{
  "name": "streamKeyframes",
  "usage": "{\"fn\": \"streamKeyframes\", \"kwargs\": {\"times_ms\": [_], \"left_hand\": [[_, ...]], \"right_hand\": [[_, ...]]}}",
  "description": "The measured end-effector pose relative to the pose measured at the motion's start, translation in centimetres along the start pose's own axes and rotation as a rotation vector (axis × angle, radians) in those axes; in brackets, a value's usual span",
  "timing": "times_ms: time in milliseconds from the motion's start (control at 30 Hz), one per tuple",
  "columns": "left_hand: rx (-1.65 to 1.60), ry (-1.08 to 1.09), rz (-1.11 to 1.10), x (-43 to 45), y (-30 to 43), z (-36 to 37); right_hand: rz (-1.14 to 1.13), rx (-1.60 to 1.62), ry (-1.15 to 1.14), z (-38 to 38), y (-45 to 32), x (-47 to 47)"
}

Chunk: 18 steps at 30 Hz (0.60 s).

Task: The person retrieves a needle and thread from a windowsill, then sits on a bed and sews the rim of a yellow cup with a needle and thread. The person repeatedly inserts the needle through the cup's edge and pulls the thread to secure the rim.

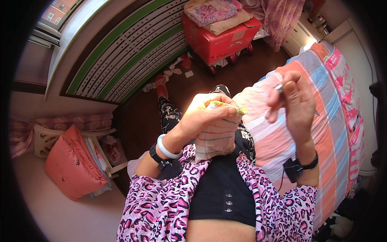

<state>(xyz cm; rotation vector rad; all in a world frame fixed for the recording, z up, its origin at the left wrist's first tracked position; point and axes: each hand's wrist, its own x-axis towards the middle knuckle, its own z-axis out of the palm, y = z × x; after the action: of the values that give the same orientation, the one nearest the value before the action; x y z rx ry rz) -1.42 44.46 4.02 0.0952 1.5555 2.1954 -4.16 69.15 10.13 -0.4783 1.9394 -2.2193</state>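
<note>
My left hand (pixel 208 112) pinches the upper edge of a pale cloth piece (pixel 216 137) with thin coloured stripes. Yellow patterned trim (pixel 241 109) runs along that edge, by my thumb and fingers. From there a fine white thread (pixel 255 105) stretches taut to my right hand (pixel 291 101), which is raised over the bed with its fingers curled and partly blurred. A metal thimble ring (pixel 278 88) is on one of its fingers. Beyond that hand's outer side shows a pointed metal tip (pixel 316 113); whether the hand holds it is unclear. No needle can be made out.
The bed with a plaid cover (pixel 326 145) lies to my right. A red box (pixel 220 39) bearing folded textiles (pixel 216 13) stands ahead, near a slatted green-and-white panel (pixel 130 54). On the left, a chair (pixel 42 137) holds a coral cushion (pixel 72 169). Crumpled cloths (pixel 172 72) lie on the floor.
</note>
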Motion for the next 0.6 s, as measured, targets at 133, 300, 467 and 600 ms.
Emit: {"fn": "streamKeyframes", "kwargs": {"times_ms": [133, 300, 467, 600], "left_hand": [[0.007, -0.014, -0.002, -0.1, -0.2, -0.7], [0.036, -0.028, 0.012, -0.2, -0.7, -1.1], [0.066, -0.075, 0.042, 0.0, -0.6, -0.8], [0.068, -0.054, -0.005, -0.2, -0.5, -1.0]], "right_hand": [[-0.121, 0.109, 0.207, -10.0, -0.5, 0.1], [-0.304, 0.397, 0.358, -24.7, -3.2, 0.3], [-0.294, 0.255, 0.547, -28.4, -2.5, 0.0], [-0.288, 0.249, 0.557, -27.2, -1.6, 0.6]]}}
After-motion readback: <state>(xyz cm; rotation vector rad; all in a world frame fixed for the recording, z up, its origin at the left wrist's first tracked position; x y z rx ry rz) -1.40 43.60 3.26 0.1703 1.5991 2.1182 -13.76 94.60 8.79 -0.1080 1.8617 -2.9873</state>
